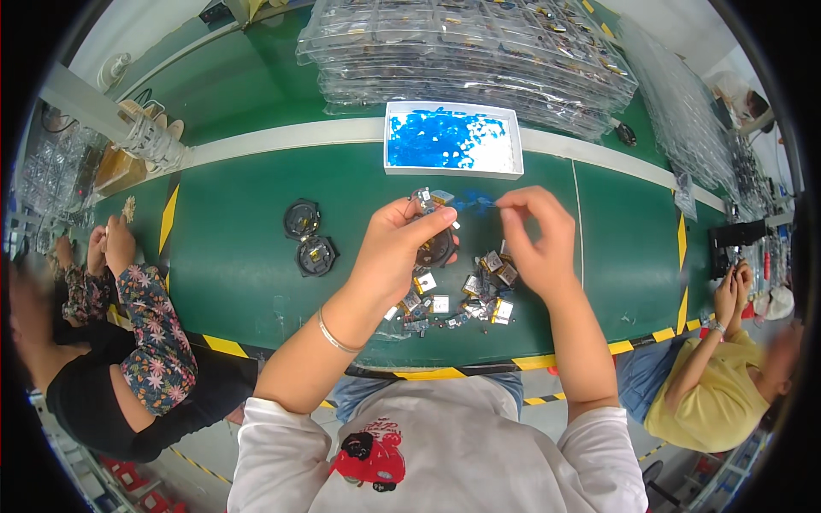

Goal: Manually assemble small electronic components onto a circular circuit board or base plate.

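Gripping a round black casing [438, 249] in the left hand [397, 241], at the far edge of loose parts [440, 304] on the tabletop [239, 227] — probably to steady it for the right hand [542, 248], bent beside blue scraps [470, 203] with thumb near forefinger. Cannot tell whether pinching anything.
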`<action>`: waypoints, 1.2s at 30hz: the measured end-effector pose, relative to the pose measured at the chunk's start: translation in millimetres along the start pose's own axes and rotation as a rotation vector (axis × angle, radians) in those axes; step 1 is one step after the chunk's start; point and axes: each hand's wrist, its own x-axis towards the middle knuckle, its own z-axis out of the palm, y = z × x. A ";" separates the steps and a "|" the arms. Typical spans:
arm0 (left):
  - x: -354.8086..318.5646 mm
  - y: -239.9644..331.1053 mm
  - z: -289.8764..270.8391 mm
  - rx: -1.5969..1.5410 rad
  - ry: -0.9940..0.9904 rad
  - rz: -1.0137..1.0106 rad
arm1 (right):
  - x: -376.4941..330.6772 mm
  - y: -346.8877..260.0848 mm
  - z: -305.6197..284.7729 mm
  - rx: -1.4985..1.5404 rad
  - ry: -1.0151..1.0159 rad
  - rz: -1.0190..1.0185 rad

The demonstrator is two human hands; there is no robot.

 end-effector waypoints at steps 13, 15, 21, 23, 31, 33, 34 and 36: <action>-6.6 4.5 6.9 0.176 -0.153 -0.065 | -9.0 -15.5 6.3 0.134 0.063 0.184; -8.1 1.6 9.0 0.219 -0.143 -0.028 | -9.2 -17.9 3.5 0.356 0.003 0.316; -11.6 -6.4 13.6 0.162 -0.149 0.063 | -10.9 -24.1 15.2 -0.084 0.064 -0.199; -13.4 -6.5 13.8 0.146 -0.145 0.094 | -10.7 -22.5 16.8 -0.092 0.080 -0.220; -15.6 -13.1 13.4 0.118 -0.201 0.220 | -10.4 -19.4 20.0 -0.110 0.098 -0.275; -15.4 -13.6 13.2 0.119 -0.208 0.234 | -10.0 -17.9 22.0 -0.102 0.106 -0.289; -15.4 -13.0 13.8 0.124 -0.195 0.223 | -9.9 -17.2 22.6 -0.102 0.106 -0.289; -14.7 -12.9 13.4 0.129 -0.183 0.213 | -9.9 -15.4 24.1 -0.103 0.105 -0.317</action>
